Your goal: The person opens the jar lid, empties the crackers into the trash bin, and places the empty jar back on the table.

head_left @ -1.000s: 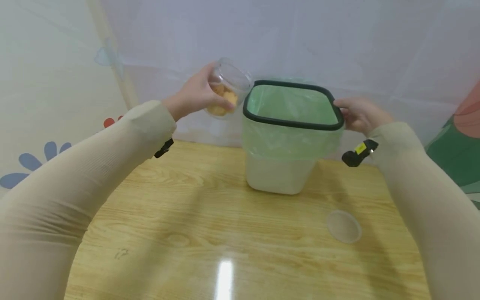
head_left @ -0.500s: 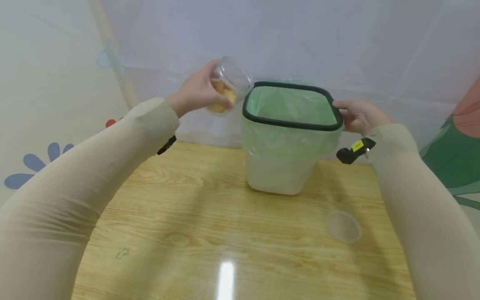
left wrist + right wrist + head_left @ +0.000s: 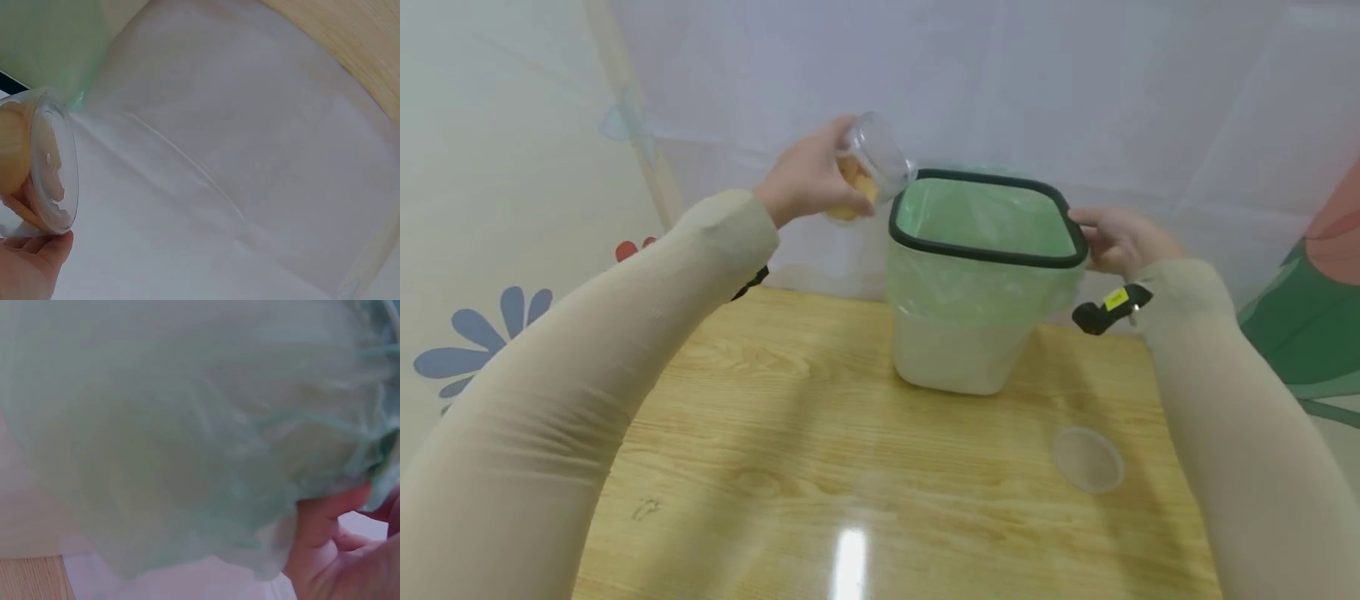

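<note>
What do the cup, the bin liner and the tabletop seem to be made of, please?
Cup: clear, glossy plastic, it seems; the orange pieces inside show through its wall. Bin liner: thin, translucent green plastic film, wrinkled and folded over the bin's rim. Tabletop: wood or a wood-look laminate; light grain pattern with a glossy finish that mirrors a lamp. Which of the two cannot be told.

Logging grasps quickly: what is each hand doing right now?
Left hand: grips a clear jar of orange pieces, tilted toward the bin.
Right hand: holds the bin's black rim.
</note>
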`<act>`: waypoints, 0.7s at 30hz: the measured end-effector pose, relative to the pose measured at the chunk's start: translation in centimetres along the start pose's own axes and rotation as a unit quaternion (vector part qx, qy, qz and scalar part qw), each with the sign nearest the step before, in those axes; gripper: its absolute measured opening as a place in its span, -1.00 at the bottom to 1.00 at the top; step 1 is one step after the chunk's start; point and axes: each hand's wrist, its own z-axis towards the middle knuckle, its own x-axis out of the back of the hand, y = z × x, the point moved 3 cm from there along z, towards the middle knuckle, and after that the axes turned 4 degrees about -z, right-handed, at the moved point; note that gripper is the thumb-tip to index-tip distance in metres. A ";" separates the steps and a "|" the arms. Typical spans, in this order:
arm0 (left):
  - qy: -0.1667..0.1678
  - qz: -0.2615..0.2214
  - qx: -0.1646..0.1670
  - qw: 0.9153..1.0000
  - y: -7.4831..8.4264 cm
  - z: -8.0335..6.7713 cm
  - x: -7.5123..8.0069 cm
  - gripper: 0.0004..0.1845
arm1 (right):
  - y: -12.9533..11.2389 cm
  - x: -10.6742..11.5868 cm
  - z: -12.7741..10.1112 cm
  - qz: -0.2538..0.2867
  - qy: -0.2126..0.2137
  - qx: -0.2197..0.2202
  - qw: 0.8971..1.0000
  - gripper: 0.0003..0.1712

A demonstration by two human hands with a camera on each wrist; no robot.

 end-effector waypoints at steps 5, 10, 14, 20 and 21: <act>0.004 0.018 -0.019 1.000 0.6 0.7 -0.3 0.21 | 0.1 0.2 -0.1 0.038 0.003 0.000 0.999 -0.60; 0.011 0.065 -0.043 0.997 1.4 1.3 -0.2 0.22 | 0.1 0.2 -0.1 0.038 0.007 0.002 0.999 -0.56; 0.012 0.116 -0.066 0.991 1.8 1.6 -0.4 0.23 | 0.1 0.1 -0.1 0.041 0.009 0.000 0.999 -0.55; 0.041 0.196 -0.130 0.971 2.2 2.1 -0.5 0.19 | -0.1 0.0 -0.1 0.032 0.012 0.010 0.999 -0.57; 0.049 0.206 -0.143 0.967 2.2 2.1 -0.5 0.17 | -0.1 0.0 -0.2 0.026 0.015 0.014 0.999 -0.58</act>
